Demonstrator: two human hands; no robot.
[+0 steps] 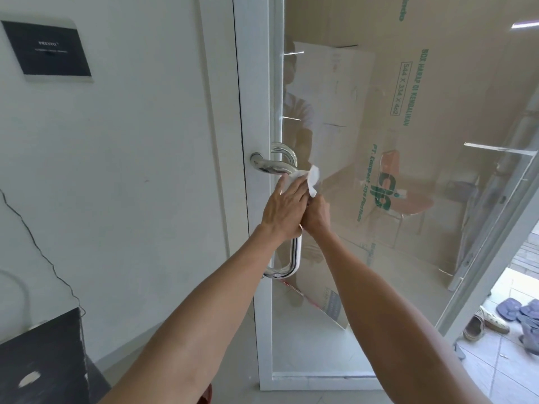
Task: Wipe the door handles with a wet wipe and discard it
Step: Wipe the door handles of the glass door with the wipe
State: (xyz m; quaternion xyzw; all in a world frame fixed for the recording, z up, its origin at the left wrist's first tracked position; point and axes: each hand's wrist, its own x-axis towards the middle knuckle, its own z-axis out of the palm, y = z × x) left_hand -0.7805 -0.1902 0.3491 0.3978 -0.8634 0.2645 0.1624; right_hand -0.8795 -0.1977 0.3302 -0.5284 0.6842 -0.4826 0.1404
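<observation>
White wet wipe (pixel 304 178) sits pressed by the left hand (pixel 284 207), fingers flat, against the steel pull handle (pixel 295 255) just below the lever handle (pixel 269 165) on the glass door (pixel 408 199), while the right hand (pixel 316 212) is curled shut beside it, touching.

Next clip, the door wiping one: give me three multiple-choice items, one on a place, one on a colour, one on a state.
1. Where is the wet wipe?
A. on the floor
B. at the hands, just below the lever handle
C. on the wall sign

2. What colour is the wall sign?
A. black
B. red
C. yellow

3. What state is the long pull handle in?
A. lying detached
B. wrapped in tape
C. mounted, its middle hidden behind the hands

Key: 1 B, the wipe sticks out between the left hand and right hand; 2 A, dark plate with pale lettering; 3 C, only its ends show.
</observation>
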